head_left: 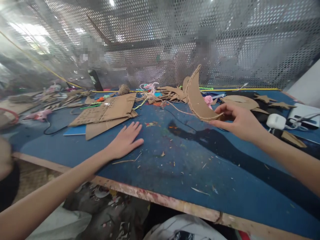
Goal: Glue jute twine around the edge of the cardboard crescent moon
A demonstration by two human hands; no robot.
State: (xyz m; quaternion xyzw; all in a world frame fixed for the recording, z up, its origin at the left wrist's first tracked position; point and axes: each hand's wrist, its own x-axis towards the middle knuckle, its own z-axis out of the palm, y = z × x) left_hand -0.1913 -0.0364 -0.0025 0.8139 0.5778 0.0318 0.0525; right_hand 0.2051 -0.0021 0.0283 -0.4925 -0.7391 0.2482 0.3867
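My right hand (233,120) pinches the lower tip of a cardboard crescent moon (197,98), which is raised above the blue table (160,166). Twine runs along the crescent's curved edge. A loose strand of twine (178,109) trails from it to the left. Palm down on the tabletop, my left hand (126,141) lies with its fingers spread and holds nothing. Just beyond that hand are stacked cardboard sheets (110,111) with a blue sheet (75,130) partly under them.
Cardboard scraps, a ball of twine (123,89) and coloured yarn (150,87) line the back by a perforated metal screen (160,43). At left lies a pink glue gun (38,115) with a cord. Cardboard stars (265,98) and a white charger (275,121) are at right. Part of another person (5,160) shows at far left.
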